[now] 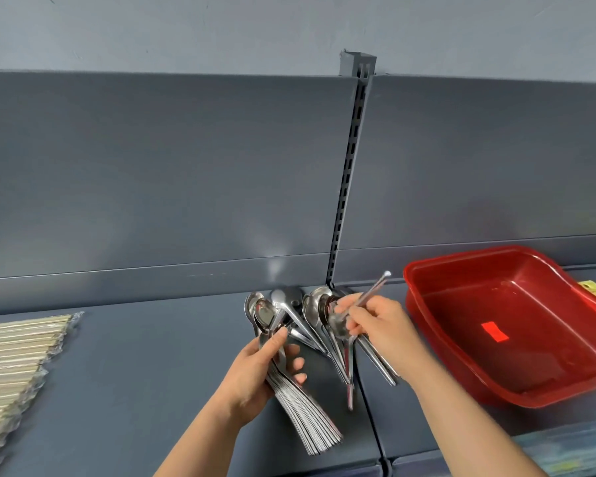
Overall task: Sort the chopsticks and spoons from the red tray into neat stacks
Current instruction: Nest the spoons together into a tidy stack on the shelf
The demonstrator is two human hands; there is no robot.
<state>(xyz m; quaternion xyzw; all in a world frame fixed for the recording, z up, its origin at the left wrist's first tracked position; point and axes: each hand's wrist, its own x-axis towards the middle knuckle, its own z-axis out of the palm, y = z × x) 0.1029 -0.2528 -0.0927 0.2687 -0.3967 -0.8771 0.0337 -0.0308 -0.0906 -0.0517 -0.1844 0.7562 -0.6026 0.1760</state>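
Spoon-stacking now: my left hand (252, 373) grips the nested spoon stack (307, 421) left of the red tray (547, 356); my right hand (379, 325) pinches one spoon (372, 294), which I judge needs nesting next.

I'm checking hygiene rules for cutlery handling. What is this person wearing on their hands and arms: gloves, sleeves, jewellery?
Nothing that shows. The left hand and right hand have no gloves, rings or bracelets. The left forearm and right forearm are uncovered down to the picture's edge: no sleeves, no watch.
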